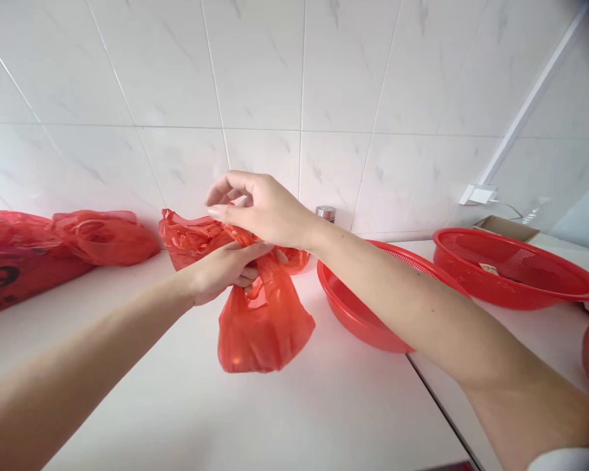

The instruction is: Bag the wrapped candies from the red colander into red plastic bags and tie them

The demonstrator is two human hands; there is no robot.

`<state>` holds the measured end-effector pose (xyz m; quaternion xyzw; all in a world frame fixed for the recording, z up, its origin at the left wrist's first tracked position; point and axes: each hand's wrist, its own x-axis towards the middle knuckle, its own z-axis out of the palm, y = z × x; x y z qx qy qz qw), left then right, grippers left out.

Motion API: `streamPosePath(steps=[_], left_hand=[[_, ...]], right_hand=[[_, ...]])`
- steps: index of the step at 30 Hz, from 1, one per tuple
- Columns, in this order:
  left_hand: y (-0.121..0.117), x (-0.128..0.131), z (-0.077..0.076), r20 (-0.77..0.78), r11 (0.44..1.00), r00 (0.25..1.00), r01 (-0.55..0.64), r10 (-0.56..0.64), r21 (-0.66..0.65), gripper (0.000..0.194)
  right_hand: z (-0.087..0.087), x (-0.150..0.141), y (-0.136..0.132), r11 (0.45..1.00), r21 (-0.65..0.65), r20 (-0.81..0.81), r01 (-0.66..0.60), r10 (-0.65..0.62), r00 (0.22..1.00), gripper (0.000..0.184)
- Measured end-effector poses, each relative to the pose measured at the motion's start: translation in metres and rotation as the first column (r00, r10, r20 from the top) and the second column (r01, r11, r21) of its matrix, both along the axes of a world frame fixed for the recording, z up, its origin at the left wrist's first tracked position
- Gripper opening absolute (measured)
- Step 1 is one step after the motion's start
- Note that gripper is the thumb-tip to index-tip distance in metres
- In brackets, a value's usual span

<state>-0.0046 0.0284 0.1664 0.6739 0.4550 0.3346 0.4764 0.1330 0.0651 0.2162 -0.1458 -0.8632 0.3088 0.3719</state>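
Observation:
A small red plastic bag hangs just above the white counter in the middle of the view. My left hand is closed around the bag's gathered neck. My right hand sits just above it, fingers pinched on the bag's top handles. The bag's lower part bulges and what is inside is hidden.
More red plastic bags lie along the tiled wall at the left, and another sits behind my hands. Two red colander basins stand at the right. A small metal-lidded jar and a cardboard box are near the wall.

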Motion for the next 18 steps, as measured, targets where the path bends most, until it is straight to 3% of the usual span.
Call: streamPosePath(steps=[2, 5, 7, 11, 15, 18], left_hand=[[0.001, -0.006, -0.003, 0.076, 0.991, 0.993, -0.087, 0.094, -0.098, 0.034], [0.001, -0.016, -0.007, 0.166, 0.970, 0.968, -0.156, 0.187, -0.185, 0.030], [0.001, -0.021, -0.011, 0.169, 0.966, 0.968, -0.149, 0.186, -0.211, 0.032], [-0.004, -0.030, -0.015, 0.160, 0.989, 0.985, -0.044, 0.066, -0.140, 0.029], [-0.016, -0.036, -0.008, -0.090, 0.993, 0.989, 0.114, -0.114, -0.012, 0.024], [-0.021, -0.033, -0.007, -0.328, 0.997, 0.944, 0.053, -0.029, 0.064, 0.016]], right_hand=[[-0.012, 0.007, 0.011, 0.998, 0.007, 0.015, 0.057, -0.057, 0.998, 0.006], [-0.036, 0.021, 0.025, 0.993, -0.116, 0.162, 0.021, -0.002, 0.987, 0.017], [-0.049, 0.028, 0.024, 0.985, -0.172, 0.167, 0.017, 0.012, 0.986, 0.019], [-0.060, 0.039, -0.003, 0.972, -0.235, -0.018, -0.026, 0.022, 1.000, 0.017], [-0.066, 0.046, -0.020, 0.903, -0.351, -0.047, -0.250, 0.249, 0.967, 0.017], [-0.082, 0.036, -0.008, 0.953, -0.287, -0.120, -0.098, 0.065, 0.991, 0.011]])
